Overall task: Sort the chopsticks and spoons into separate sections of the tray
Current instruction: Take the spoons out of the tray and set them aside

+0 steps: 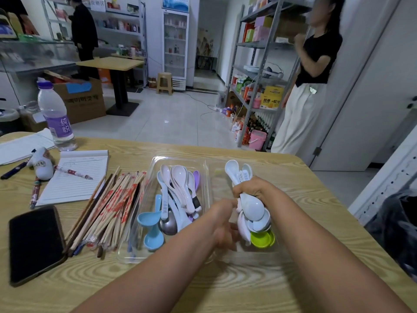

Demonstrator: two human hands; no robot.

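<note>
A clear plastic tray [155, 164] lies on the wooden table with several white, blue, purple and metal spoons [178, 195] in its left section. A heap of chopsticks [110, 208], many in red-printed paper sleeves, lies on the table just left of the tray. My right hand [255, 188] grips a bundle of white spoons [250, 206] over the tray's right section [216, 177], with a green spoon [262, 239] beneath the bundle. My left hand [225, 224] touches the bundle's lower left side, its fingers curled toward the spoons.
A black phone [33, 242] lies at the front left. A notepad [76, 177], pens and a water bottle [55, 116] stand at the back left. A person [309, 82] stands beyond the table's right corner by metal shelves.
</note>
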